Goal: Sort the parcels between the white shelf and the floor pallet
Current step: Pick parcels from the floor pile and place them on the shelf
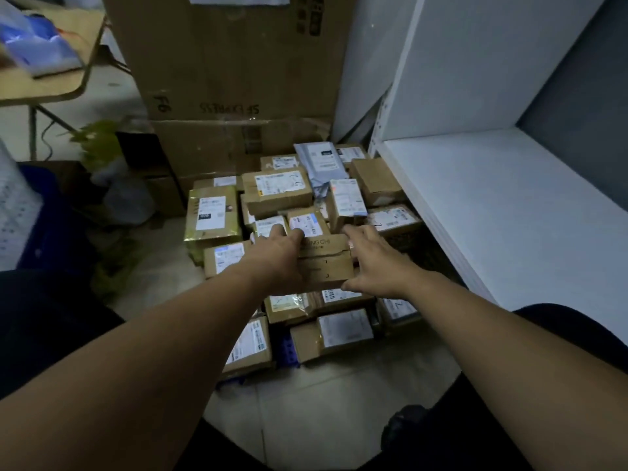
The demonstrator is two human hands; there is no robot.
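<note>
top carton [326, 263] on floor pallet [289, 351] | left hand [277, 256] flat on its left edge, right hand [377, 263] spread at right edge, neither gripping | judged: two-sided clamp for level lift

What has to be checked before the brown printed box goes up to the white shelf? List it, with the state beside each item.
1. Left hand has a hold on the brown box: it lies over the box's left end, grip unclear; cannot tell.
2. Right hand has a hold: fingers spread at the right end, not curled round it; not ok.
3. Box top free of other parcels: ok.
4. Room on the white shelf: nothing shows on the visible board; ok.
5. Tilted parcel behind is clear of the box: cannot tell.
</note>
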